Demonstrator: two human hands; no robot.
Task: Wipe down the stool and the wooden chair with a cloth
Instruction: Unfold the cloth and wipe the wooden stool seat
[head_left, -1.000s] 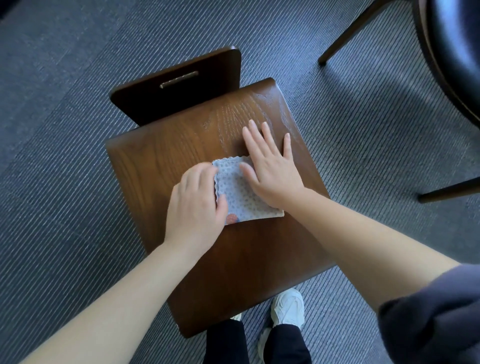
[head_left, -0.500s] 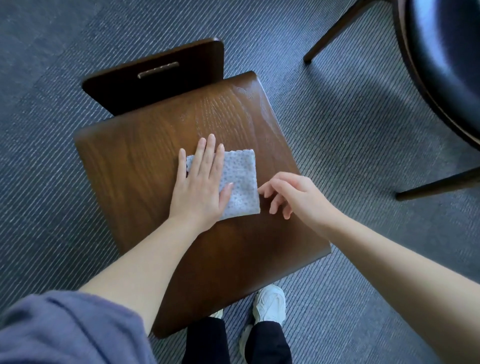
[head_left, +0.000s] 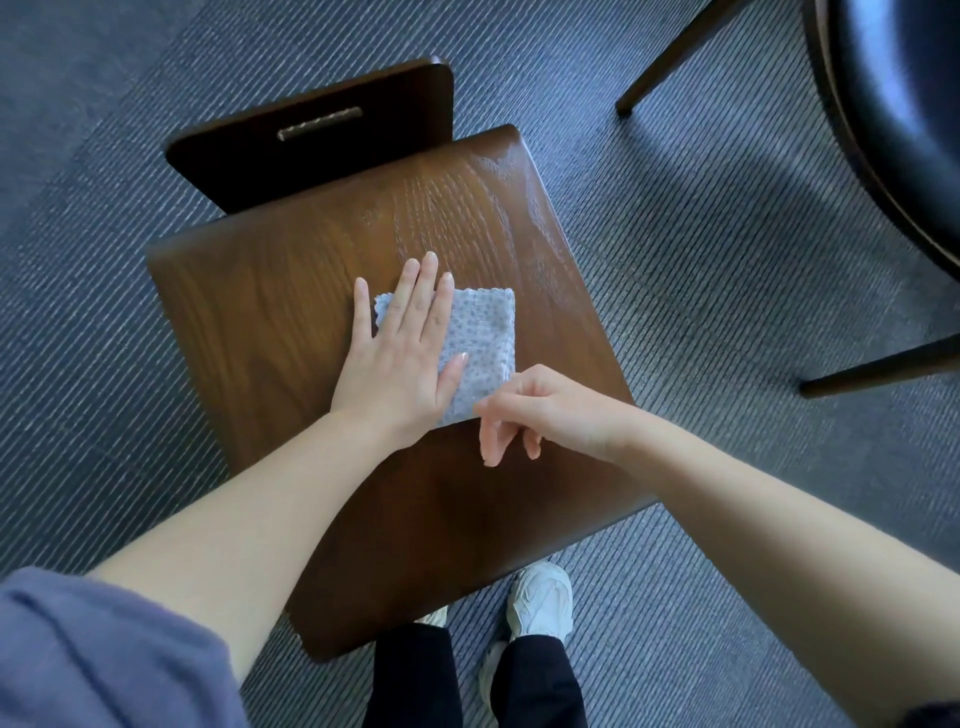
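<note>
A dark wooden chair (head_left: 270, 312) stands below me, its backrest (head_left: 311, 135) at the far side. A folded pale blue dotted cloth (head_left: 485, 332) lies in the middle of the seat. My left hand (head_left: 402, 353) presses flat on the cloth's left part, fingers straight. My right hand (head_left: 545, 410) hovers at the cloth's near right corner with fingers loosely curled, holding nothing. Wet streaks shine on the far right of the seat. A stool with a black seat (head_left: 904, 104) is at the upper right.
Dark wooden legs (head_left: 675, 57) of the stool reach onto the striped grey carpet (head_left: 701, 260) at the right. My white shoes (head_left: 540, 608) and dark trousers stand just under the chair's near edge.
My right hand lifted off the cloth and drew back to its near right corner. My left hand flattened on the cloth and has stayed there.
</note>
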